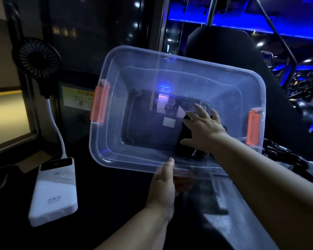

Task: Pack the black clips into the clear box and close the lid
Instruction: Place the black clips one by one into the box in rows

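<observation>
Early days tbh: left hand (162, 188) grips the clear box (114, 112) by its near rim, right hand (204, 129) rests spread-fingered on black clips (192, 152) inside, lid not on yet.

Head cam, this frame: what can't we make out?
1. black clips: count unreadable in the head view; the right hand covers them, dark on dark.
2. left hand: its fingers lie under the clear box, smeared through the plastic.
3. Lid: nowhere in the head view.
4. dark pile right of the box: too dim to identify, partly cut off by the right forearm.
</observation>
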Demonstrator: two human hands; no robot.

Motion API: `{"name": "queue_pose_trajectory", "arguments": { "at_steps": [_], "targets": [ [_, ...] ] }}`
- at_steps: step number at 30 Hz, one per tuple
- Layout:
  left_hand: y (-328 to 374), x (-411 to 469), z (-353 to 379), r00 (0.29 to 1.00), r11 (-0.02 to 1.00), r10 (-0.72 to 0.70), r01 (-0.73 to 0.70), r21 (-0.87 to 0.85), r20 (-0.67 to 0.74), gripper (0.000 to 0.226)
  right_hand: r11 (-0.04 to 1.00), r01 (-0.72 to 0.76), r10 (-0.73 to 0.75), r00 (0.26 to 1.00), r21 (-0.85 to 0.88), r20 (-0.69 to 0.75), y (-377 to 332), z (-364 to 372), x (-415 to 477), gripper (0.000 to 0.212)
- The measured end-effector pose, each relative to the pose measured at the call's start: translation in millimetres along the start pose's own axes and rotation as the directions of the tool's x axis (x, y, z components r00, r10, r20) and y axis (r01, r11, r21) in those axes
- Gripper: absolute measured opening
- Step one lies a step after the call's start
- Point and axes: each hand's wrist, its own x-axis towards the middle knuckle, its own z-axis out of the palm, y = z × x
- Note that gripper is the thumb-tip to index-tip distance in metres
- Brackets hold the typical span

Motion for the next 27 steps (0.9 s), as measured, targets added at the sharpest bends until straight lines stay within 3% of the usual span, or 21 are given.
{"name": "queue_pose_trajectory", "arguments": {
  "at_steps": [3,6,9,12,14,17,19,22,27],
  "targets": [
    [2.2,-3.3,-0.1,1.000,1.000,0.001,-0.001,0.015,0.012,0.040,0.984,-0.062,0.100,0.967,0.166,-0.232,11.4,-5.6,-26.8,0.060],
    [3.0,-4.5,0.5,1.000,0.999,0.006,-0.007,0.040,0.025,0.042,0.921,-0.045,0.271,0.789,0.387,-0.552,28.5,2.3,-60.1,0.047],
    [2.7,-6.1,2.5,0.999,0.997,-0.017,0.014,0.070,0.042,0.048,0.836,-0.032,0.442,0.631,0.548,-0.638,37.1,16.4,-99.8,0.038],
    [3.7,-8.9,4.7,0.998,0.993,-0.039,0.033,0.112,0.046,0.040,0.721,-0.035,0.578,0.581,0.692,-0.573,42.7,35.2,-130.6,0.040],
    [4.4,-10.8,7.2,0.998,0.989,-0.041,0.033,0.142,0.057,0.037,0.591,-0.034,0.670,0.576,0.806,-0.467,51.2,45.3,-142.7,0.042],
    [4.9,-12.0,8.7,0.997,0.984,-0.043,0.032,0.177,0.058,0.038,0.376,-0.085,0.766,0.588,0.923,-0.258,71.3,72.2,-153.0,0.038],
    [4.4,-12.1,9.2,0.998,0.982,-0.040,0.031,0.184,0.048,0.038,0.170,-0.133,0.803,0.593,0.977,-0.059,80.0,87.0,-158.4,0.043],
    [3.4,-12.8,10.5,0.999,0.983,-0.026,0.021,0.184,0.028,0.037,-0.060,-0.255,0.756,0.620,0.965,0.210,82.4,94.5,-158.8,0.043],
    [2.5,-13.1,12.1,1.000,0.984,-0.015,0.013,0.176,0.007,0.037,0.010,-0.353,0.747,0.625,0.936,0.228,81.0,91.1,-159.0,0.053]
  ]
}}
